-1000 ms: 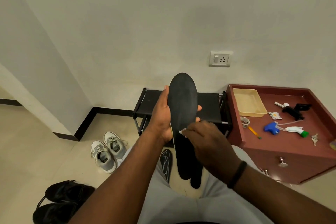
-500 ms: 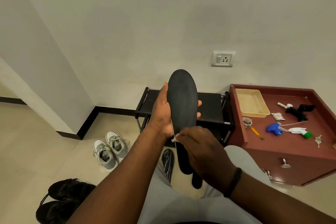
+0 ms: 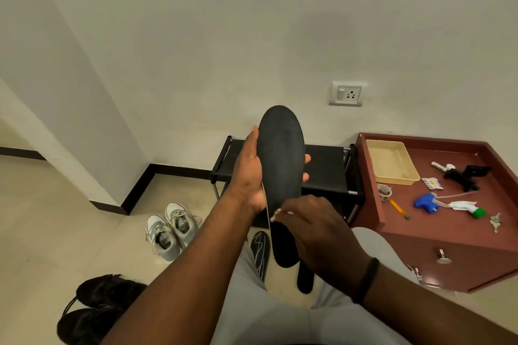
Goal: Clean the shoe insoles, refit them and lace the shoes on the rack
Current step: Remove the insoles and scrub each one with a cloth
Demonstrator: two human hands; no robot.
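At the centre of the frame the left hand point(image 3: 253, 176) grips a black insole point(image 3: 281, 154) upright — thumb on its left edge, fingertips showing past the right. The right hand point(image 3: 316, 230) pinches a small white wipe point(image 3: 276, 214) against the insole's lower left edge, in front of the black shoe rack point(image 3: 325, 169).

Seen from above, a person's two bare forearms reach forward without sleeves, the left hand point(image 3: 252, 176) unadorned, the right hand point(image 3: 316, 230) set off by a plain black band point(image 3: 365, 280) around its wrist, over pale grey trousers point(image 3: 269, 322) covering both legs.
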